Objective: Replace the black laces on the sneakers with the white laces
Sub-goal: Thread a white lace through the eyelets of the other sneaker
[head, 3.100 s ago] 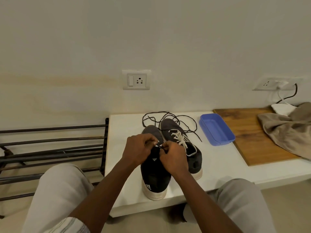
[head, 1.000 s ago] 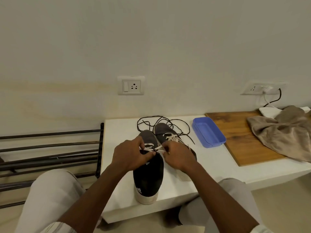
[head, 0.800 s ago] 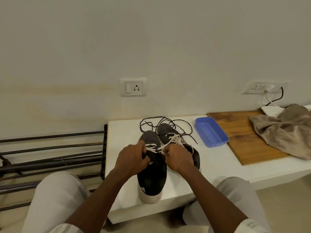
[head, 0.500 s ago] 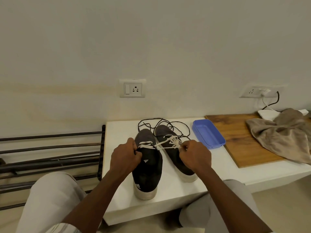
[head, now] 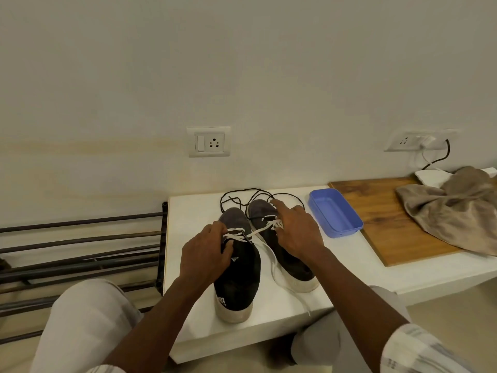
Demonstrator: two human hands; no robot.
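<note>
Forward over the right sneaker [head: 289, 267] slides the right hand [head: 295, 234] since a moment ago, index finger straight. Whether its grip pinches the white lace [head: 258, 232] I cannot tell. Nearest, that lace's loose tail droops off the bench [head: 349, 278] edge, where a knee could snag it and drag it from the eyelets. The left hand [head: 204, 254] clenches the left sneaker [head: 239, 278] at its throat, and a slip there would slacken the crossings. Farthest, the black laces [head: 242, 203] lie behind the toes.
</note>
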